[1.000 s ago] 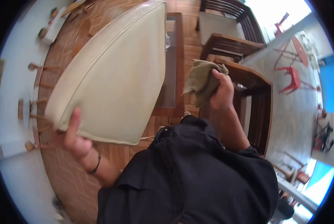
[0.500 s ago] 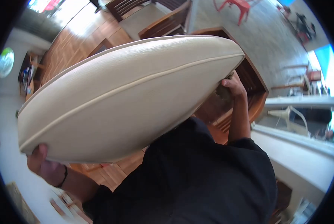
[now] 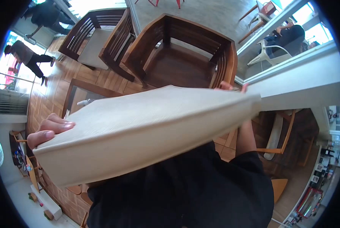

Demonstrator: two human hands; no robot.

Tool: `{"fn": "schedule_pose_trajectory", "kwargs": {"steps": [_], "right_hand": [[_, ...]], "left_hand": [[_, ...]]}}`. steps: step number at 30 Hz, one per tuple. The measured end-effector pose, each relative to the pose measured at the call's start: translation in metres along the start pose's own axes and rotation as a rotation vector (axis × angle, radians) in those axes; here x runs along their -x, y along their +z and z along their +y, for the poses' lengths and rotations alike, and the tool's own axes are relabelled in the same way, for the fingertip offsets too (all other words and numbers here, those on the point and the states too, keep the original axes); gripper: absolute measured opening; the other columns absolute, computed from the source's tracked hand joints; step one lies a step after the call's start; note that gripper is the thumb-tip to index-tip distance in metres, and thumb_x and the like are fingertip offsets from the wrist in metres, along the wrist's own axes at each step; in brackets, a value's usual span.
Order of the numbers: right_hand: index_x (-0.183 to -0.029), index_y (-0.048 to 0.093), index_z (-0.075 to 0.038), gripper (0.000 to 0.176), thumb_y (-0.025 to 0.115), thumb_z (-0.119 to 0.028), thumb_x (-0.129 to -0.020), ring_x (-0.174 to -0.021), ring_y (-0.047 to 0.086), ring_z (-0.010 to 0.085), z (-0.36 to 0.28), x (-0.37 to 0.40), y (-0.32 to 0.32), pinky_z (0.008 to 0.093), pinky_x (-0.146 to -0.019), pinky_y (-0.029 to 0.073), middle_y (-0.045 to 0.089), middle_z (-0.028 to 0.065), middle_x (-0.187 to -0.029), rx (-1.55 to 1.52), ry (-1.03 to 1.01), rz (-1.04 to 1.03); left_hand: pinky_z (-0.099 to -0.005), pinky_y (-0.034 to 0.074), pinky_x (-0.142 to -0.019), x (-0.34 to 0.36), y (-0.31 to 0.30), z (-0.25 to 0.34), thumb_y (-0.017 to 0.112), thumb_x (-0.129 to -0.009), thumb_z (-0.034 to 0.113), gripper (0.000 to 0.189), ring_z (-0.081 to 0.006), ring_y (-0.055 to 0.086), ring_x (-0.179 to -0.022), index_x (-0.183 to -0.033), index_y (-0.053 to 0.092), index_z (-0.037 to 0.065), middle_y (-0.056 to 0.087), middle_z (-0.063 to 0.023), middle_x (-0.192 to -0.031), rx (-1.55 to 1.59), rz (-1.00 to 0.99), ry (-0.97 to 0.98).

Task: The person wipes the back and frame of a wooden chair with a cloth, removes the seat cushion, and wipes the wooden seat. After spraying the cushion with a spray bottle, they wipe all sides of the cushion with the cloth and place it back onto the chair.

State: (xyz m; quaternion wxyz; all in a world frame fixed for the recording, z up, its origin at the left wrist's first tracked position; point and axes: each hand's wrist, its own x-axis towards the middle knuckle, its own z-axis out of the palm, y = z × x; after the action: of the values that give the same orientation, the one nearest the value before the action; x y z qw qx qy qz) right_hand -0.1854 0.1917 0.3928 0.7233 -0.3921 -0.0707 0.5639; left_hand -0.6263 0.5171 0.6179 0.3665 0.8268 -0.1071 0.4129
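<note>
A cream seat cushion (image 3: 147,125) with piped seams spans the view in front of my chest, its far edge tilted up. My left hand (image 3: 50,131) grips its left end, fingers bent over the top face and thumb hidden. At the right end, the fingertips of my right hand (image 3: 232,87) show over the far edge; the rest of that hand is behind the cushion. Just beyond the cushion stands a dark wooden armchair (image 3: 181,70) with a bare wooden seat.
Another wooden armchair (image 3: 118,49) with a pale seat pad (image 3: 96,49) stands beyond, to the left. A glass-topped table (image 3: 78,95) is partly behind the cushion. Two people walk at the far left; a seated person (image 3: 288,34) is behind glass at right. A white ledge (image 3: 295,83) runs along the right.
The cushion has turned over from its underside view and come lower and nearer my body. My left hand's fingers now show on top. The view has swung, bringing the bare armchair fully into sight.
</note>
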Motion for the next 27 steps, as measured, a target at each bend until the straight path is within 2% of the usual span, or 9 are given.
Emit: {"fn": "schedule_pose_trajectory", "kwargs": {"steps": [1,3,5,11,13,14,21,24,27], "right_hand": [[-0.143,0.041,0.002,0.106,0.045,-0.085,-0.082,-0.122,0.058,0.0316,0.012,0.013,0.015,0.0444,-0.105,0.045,0.06,0.0245,-0.129,0.104,0.09,0.398],[-0.135,0.049,0.003,0.096,0.042,-0.08,-0.087,-0.113,0.062,0.0295,0.051,0.001,-0.027,0.0429,-0.098,0.05,0.064,0.0227,-0.121,0.338,0.48,0.44],[-0.13,0.054,0.003,0.092,0.043,-0.078,-0.089,-0.106,0.065,0.028,0.121,-0.012,-0.061,0.0432,-0.093,0.052,0.067,0.0199,-0.115,0.282,0.708,0.274],[-0.115,0.065,0.005,0.048,0.062,-0.039,-0.097,-0.08,0.072,0.0176,0.202,0.014,-0.043,0.0314,-0.071,0.059,0.072,0.0116,-0.096,-0.08,0.643,0.143],[-0.111,0.066,0.006,0.037,0.062,-0.028,-0.098,-0.076,0.072,0.0161,0.194,0.029,-0.038,0.0281,-0.067,0.06,0.072,0.0119,-0.095,-0.159,0.574,0.157],[-0.11,0.066,0.007,0.037,0.06,-0.027,-0.099,-0.076,0.072,0.0168,0.184,0.035,-0.036,0.0293,-0.068,0.06,0.072,0.0133,-0.095,-0.165,0.536,0.144],[-0.11,0.063,0.009,0.033,0.065,-0.021,-0.096,-0.078,0.071,0.0208,0.078,0.06,0.008,0.0318,-0.07,0.06,0.07,0.0163,-0.093,-0.027,0.13,0.312],[-0.117,0.059,0.007,0.036,0.066,-0.02,-0.095,-0.083,0.069,0.0214,0.059,0.071,0.05,0.0343,-0.075,0.057,0.068,0.0143,-0.1,-0.02,-0.157,0.499],[-0.121,0.057,0.006,0.035,0.066,-0.016,-0.094,-0.097,0.065,0.0214,0.054,0.079,0.076,0.0347,-0.085,0.053,0.065,0.0139,-0.11,0.105,-0.413,0.676]], "left_hand": [[-0.0359,0.052,-0.075,0.004,-0.012,-0.008,0.057,-0.098,0.033,0.033,-0.0282,0.07,-0.087,-0.118,0.051,0.007,0.069,-0.0211,-0.096,0.066,-0.035,0.037],[-0.0371,0.052,-0.076,0.006,-0.03,-0.028,0.055,-0.099,0.033,0.031,-0.0277,0.07,-0.087,-0.119,0.051,0.009,0.069,-0.0187,-0.096,0.189,-0.126,0.108],[-0.0385,0.052,-0.077,0.002,-0.046,-0.047,0.051,-0.101,0.031,0.028,-0.0271,0.07,-0.086,-0.119,0.051,0.01,0.069,-0.016,-0.095,0.309,-0.244,0.163],[-0.036,0.053,-0.072,-0.006,-0.034,-0.114,0.048,-0.103,0.027,0.027,-0.0246,0.07,-0.084,-0.123,0.051,0.009,0.069,-0.0139,-0.097,0.518,-0.342,0.338],[-0.0363,0.054,-0.072,-0.001,-0.028,-0.127,0.047,-0.103,0.027,0.027,-0.0227,0.067,-0.082,-0.124,0.05,0.009,0.067,-0.0139,-0.099,0.551,-0.261,0.325],[-0.038,0.055,-0.074,0.008,-0.019,-0.135,0.046,-0.104,0.027,0.027,-0.0222,0.066,-0.08,-0.123,0.05,0.008,0.067,-0.0133,-0.1,0.469,-0.04,0.347],[-0.0386,0.054,-0.084,0.068,-0.032,-0.135,0.046,-0.103,0.039,0.045,-0.0241,0.064,-0.094,-0.127,0.051,0.002,0.065,-0.0154,-0.107,0.369,0.656,-0.314],[-0.0389,0.054,-0.089,0.104,0.012,-0.132,0.045,-0.103,0.045,0.053,-0.025,0.064,-0.1,-0.128,0.052,-0.001,0.064,-0.0163,-0.11,0.528,0.694,-0.7],[-0.0392,0.054,-0.093,0.118,0.057,-0.141,0.045,-0.102,0.05,0.061,-0.0258,0.063,-0.106,-0.129,0.052,-0.004,0.063,-0.0172,-0.112,0.59,0.442,-1.063]]}}
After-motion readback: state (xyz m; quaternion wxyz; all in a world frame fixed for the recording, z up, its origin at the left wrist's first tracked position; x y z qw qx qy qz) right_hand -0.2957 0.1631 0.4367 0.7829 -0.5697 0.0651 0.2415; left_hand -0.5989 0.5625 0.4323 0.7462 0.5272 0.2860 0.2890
